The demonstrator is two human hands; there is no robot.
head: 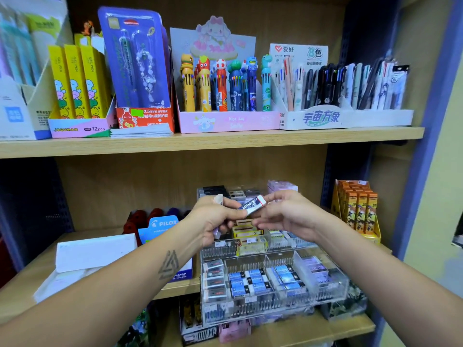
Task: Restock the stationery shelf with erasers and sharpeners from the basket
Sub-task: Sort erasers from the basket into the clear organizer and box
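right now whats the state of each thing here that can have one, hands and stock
left hand: gripping several erasers, pinching one end of the Pilot eraser
right hand: pinching the other end of the Pilot eraser
Pilot eraser: held in the air above the organizer, tilted
clear acrylic organizer: open-topped, compartments partly filled with erasers
blue-sleeved erasers: lying flat in rows in a front compartment

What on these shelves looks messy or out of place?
Mostly tidy. One oddity: the tall purple blister pack on the upper shelf leans left out of its red display box. Both the left hand and right hand hold a Pilot eraser over the clear acrylic organizer.
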